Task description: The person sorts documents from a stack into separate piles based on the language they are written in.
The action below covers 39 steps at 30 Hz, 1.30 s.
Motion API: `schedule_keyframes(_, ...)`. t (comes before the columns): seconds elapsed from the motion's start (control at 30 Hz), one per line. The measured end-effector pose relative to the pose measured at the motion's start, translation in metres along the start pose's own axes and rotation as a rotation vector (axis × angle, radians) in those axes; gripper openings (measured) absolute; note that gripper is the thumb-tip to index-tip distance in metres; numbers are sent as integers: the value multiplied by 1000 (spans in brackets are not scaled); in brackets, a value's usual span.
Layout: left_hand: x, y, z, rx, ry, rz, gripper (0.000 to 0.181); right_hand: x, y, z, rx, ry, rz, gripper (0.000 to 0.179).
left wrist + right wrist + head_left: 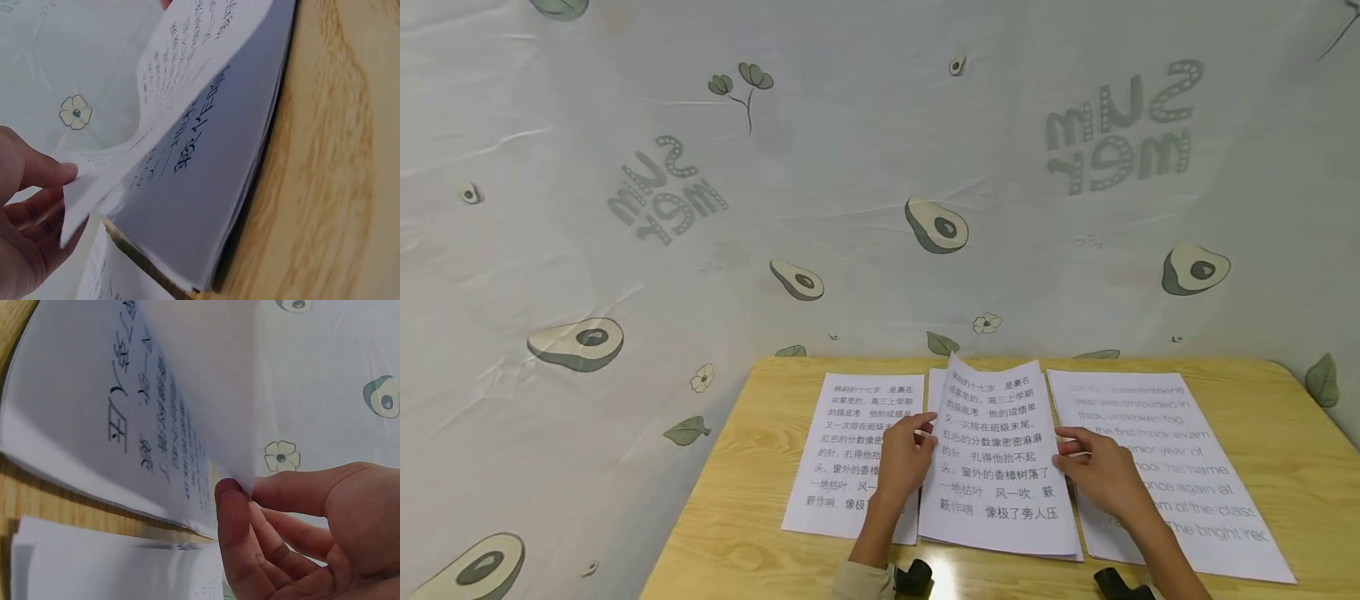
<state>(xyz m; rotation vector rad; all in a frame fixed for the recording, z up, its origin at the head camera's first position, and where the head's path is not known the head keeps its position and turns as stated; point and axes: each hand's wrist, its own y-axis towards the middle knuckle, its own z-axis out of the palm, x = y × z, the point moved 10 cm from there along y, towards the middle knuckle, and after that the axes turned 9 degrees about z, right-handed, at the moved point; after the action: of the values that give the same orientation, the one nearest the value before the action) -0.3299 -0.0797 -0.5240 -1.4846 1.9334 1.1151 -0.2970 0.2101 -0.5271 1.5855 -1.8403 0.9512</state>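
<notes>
In the head view, a sheet of Chinese text (992,467) is held between the two hands, raised above the middle paper stack (212,219) and just in from the far edge of the desk (730,483). Its left edge is pinched between thumb and fingers by the left hand (904,454); its right edge is likewise pinched by the right hand (1101,471).

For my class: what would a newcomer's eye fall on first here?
First comes the Chinese-printed sheet held up in the middle, its side edges pinched by the left hand and right hand. Next is the avocado-patterned backdrop behind the wooden table, then the English-printed sheet at right.
</notes>
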Motion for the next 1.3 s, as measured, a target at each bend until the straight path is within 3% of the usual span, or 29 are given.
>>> schedule_keyframes(0.13,0,2,-4,-14,-21,13,40,-1,-2,-4,7,18,12,53)
schedule_keyframes(0.33,15,-1,-27,-59,-48,-15,42,9,-2,6,33,127,24,53)
schedule_keyframes(0.6,43,-5,-63,-111,-12,-85,40,30,2,44,73,246,36,50)
schedule_keyframes(0.9,68,-6,-103,-140,48,-105,37,55,7,85,94,358,69,48)
schedule_keyframes(1.3,101,-8,-138,-133,18,-175,36,65,17,126,123,509,110,47)
